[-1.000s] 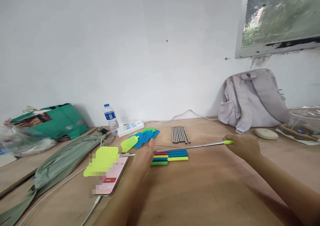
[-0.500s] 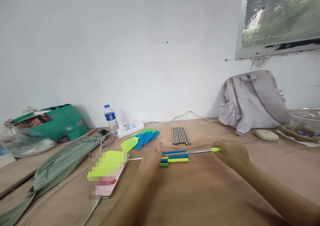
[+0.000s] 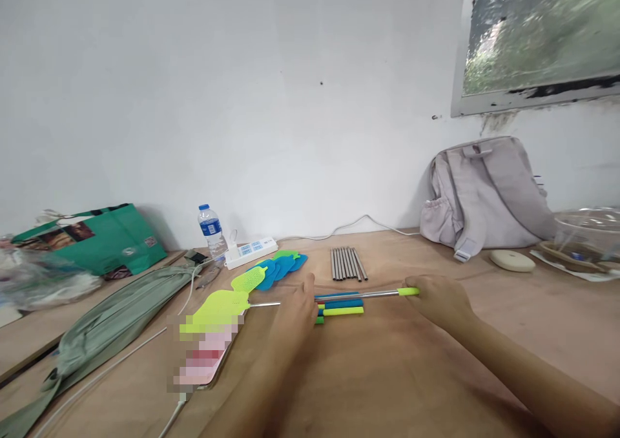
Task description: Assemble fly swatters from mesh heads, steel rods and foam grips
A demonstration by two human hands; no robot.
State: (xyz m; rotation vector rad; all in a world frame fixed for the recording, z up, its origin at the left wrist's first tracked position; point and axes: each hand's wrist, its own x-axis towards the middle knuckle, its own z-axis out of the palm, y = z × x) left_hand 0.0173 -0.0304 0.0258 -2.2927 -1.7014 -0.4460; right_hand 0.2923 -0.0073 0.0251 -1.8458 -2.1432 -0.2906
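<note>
A fly swatter with a yellow-green paddle point(image 3: 220, 309) and a thin metal rod point(image 3: 372, 295) lies across in front of me. My left hand point(image 3: 298, 305) is closed around the rod between the paddle and the handle. At the other end my right hand point(image 3: 433, 299) grips the yellow-green handle point(image 3: 408, 291), part of which its fingers cover. Beneath the rod lie several coloured grip tubes, among them a blue tube point(image 3: 346, 302) and a yellow-green tube point(image 3: 343, 311). Blue swatter paddles point(image 3: 266, 276) and a lighter green paddle point(image 3: 249, 279) overlap further back.
Several grey metal tubes point(image 3: 347, 265) lie side by side behind the rod. A phone point(image 3: 208, 360) with a cable sits under the paddle. Around the table stand a water bottle point(image 3: 212, 231), a power strip point(image 3: 252, 252), a green bag point(image 3: 111, 238) and a backpack point(image 3: 484, 199).
My hands have come slightly closer together, and less rod shows between them. The paddle has shifted a little and tilted, showing more of the phone. The view has moved slightly.
</note>
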